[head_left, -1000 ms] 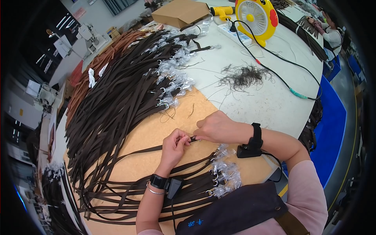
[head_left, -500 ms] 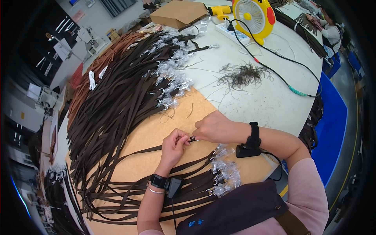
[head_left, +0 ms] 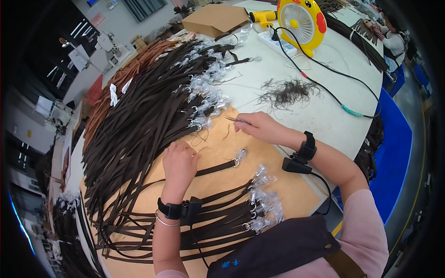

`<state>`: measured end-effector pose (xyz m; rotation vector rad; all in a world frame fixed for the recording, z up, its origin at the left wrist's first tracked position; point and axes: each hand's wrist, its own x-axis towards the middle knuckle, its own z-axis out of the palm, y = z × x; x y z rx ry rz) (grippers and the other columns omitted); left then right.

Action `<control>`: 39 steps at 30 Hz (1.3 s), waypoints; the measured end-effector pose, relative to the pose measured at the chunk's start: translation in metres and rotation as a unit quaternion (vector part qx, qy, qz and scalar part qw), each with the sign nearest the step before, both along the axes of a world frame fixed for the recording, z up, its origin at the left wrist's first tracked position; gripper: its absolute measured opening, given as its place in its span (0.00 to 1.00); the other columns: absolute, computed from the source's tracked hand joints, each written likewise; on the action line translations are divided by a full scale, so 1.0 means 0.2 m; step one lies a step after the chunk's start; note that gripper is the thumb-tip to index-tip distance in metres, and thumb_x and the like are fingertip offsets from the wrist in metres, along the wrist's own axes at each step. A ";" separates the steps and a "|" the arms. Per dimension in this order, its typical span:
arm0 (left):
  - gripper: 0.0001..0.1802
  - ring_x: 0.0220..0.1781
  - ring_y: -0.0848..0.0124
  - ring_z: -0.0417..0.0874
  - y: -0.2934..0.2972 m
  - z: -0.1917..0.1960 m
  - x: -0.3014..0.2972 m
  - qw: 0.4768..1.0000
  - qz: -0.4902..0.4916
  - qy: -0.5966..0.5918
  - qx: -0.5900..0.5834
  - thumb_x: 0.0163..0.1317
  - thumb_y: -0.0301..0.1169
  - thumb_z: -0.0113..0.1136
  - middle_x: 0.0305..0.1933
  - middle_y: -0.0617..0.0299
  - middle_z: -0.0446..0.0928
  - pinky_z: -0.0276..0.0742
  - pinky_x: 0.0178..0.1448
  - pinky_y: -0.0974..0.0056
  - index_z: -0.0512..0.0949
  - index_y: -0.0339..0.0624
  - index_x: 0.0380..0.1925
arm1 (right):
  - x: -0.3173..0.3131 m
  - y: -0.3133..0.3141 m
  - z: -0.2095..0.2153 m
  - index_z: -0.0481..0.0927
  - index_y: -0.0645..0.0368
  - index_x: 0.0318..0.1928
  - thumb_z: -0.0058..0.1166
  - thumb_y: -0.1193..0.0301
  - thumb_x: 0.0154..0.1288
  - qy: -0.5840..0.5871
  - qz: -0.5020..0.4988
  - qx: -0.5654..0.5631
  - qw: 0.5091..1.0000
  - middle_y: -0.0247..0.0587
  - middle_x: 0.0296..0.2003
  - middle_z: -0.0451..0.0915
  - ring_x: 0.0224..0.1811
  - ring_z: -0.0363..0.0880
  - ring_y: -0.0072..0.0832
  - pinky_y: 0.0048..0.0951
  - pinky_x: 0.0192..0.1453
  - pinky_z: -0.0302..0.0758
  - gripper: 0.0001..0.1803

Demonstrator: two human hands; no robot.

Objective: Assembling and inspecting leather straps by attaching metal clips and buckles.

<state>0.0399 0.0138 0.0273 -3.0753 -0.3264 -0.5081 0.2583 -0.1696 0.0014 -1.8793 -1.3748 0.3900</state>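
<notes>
My right hand [head_left: 263,128] is closed around a slim pointed metal tool [head_left: 232,119], with its tip toward the far pile; its exact kind is too small to tell. To the left, my left hand [head_left: 180,162] hovers above the tan board with fingers curled together. A fine thread [head_left: 202,149] shows beside its fingertips, but whether they pinch it is hidden. Between and below the hands lies a dark brown strap [head_left: 218,167], its metal ring and clear plastic wrap [head_left: 240,156] at the right end. Several similar straps [head_left: 222,217] lie side by side closer to me.
A big heap of dark straps [head_left: 139,102] with plastic-wrapped ends covers the left, brown ones [head_left: 120,76] behind it. Beyond the tan board [head_left: 287,194] are a tangle of threads [head_left: 289,92], a yellow fan [head_left: 301,25], a black cable [head_left: 324,95] and a cardboard box [head_left: 215,19].
The strap end that both hands held now lies released on the board. My left hand has shifted left; my right has moved farther away, and the pointed tool now shows in it.
</notes>
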 end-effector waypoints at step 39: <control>0.11 0.28 0.79 0.77 -0.22 -0.23 -0.17 0.622 0.039 -0.171 -0.764 0.71 0.28 0.58 0.31 0.67 0.79 0.72 0.34 0.74 0.82 0.33 0.48 | -0.41 -0.02 0.03 0.79 0.58 0.41 0.57 0.58 0.69 -0.247 0.035 0.074 0.965 0.38 0.27 0.74 0.26 0.80 0.36 0.34 0.28 0.76 0.15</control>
